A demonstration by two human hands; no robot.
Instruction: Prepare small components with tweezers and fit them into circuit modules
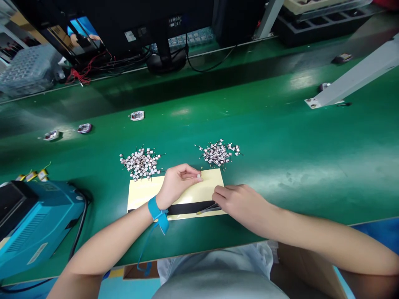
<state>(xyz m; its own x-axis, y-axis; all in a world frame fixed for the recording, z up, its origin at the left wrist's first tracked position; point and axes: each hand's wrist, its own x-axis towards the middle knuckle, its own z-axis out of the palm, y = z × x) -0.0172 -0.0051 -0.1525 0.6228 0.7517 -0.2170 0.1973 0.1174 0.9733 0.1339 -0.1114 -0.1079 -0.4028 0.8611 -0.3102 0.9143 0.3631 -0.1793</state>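
My left hand is over a pale yellow sheet, thumb and fingers pinched on a small white square component. A blue wrist strap is around that wrist. At the sheet's right edge my right hand is closed around grey tweezers, whose far end points left over a black strip along the sheet. Beyond the sheet lie two heaps of similar small components with thin leads, a left heap and a right heap.
A teal machine stands at the left, with small yellow parts behind it. Several small devices, including a white one, lie farther back. A monitor stand is at the rear; a grey metal brace slants down at the right.
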